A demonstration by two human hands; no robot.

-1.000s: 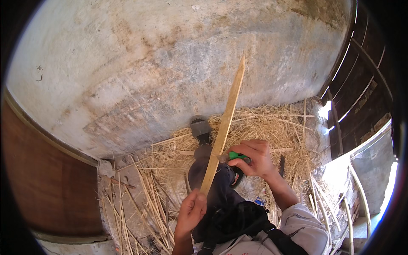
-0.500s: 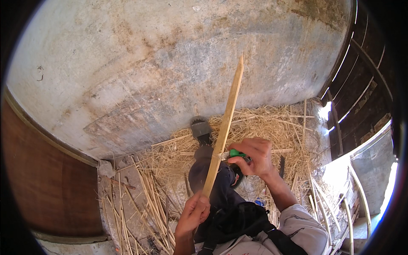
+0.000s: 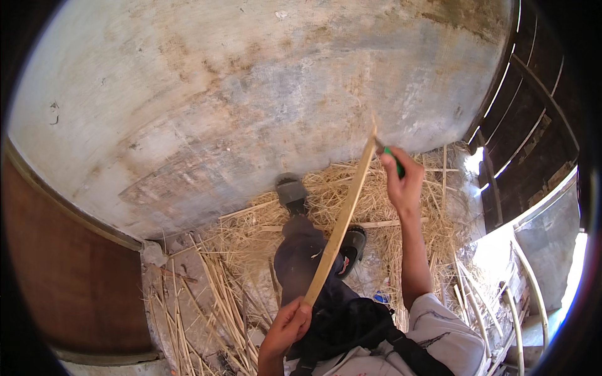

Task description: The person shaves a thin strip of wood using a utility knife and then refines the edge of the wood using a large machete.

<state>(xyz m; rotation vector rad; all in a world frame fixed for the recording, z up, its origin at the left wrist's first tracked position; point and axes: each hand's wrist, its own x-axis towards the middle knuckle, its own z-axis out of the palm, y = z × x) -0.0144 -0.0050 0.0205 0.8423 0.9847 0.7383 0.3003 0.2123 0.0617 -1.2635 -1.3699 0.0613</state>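
Note:
My left hand (image 3: 290,324) is closed round the lower end of a long, flat bamboo strip (image 3: 343,220). The strip slants up and away to the right, over my dark-trousered leg, and narrows toward its far end. Near that far tip, my right hand (image 3: 404,178) grips a green-handled knife (image 3: 394,161). Its blade lies against the strip's right edge, partly hidden by the fingers. A thin sliver stands at the tip, against the wall behind.
Shavings (image 3: 401,188) cover the ground around my shoes (image 3: 292,192). Several loose bamboo sticks (image 3: 216,282) lie at the left. A stained wall (image 3: 251,106) rises ahead, a brown panel (image 3: 69,269) stands left, and dark slats (image 3: 533,119) are at the right.
My right hand has moved the knife forward along the strip, from its middle to near the far tip. The strip's far end has dropped and swung right; my left hand keeps its hold.

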